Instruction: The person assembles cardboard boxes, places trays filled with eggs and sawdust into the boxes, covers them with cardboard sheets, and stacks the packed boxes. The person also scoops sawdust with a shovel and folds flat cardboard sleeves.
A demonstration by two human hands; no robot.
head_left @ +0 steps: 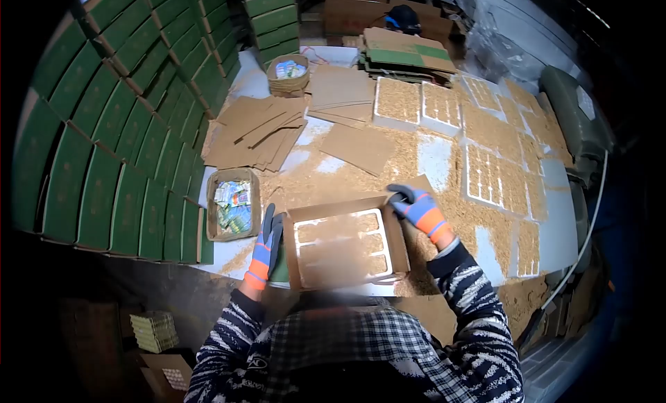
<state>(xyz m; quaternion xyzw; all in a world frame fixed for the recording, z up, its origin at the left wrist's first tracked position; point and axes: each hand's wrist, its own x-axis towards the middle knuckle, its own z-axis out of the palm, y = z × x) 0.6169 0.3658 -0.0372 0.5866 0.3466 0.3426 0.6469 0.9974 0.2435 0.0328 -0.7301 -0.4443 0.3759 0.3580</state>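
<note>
In front of me stands a cardboard box (295, 215) with its top open. Inside sits a white foam tray (378, 226) with several compartments, its middle covered in sawdust. My left hand (268, 242), in a grey and orange work glove, lies along the left wall of the box with its fingers stretched out. At the far right corner of the box, my right hand (422, 212), gloved alike, has its fingers bent over the edge. A basket (255, 195) of small colourful packets is just left of my left hand.
Green boxes (90, 184) are stacked along the left. Flat cardboard sheets (253, 129) and a second basket (297, 89) lie at the back. Sawdust-filled foam trays (482, 174) cover the table's right side, near a hanging hose (590, 222).
</note>
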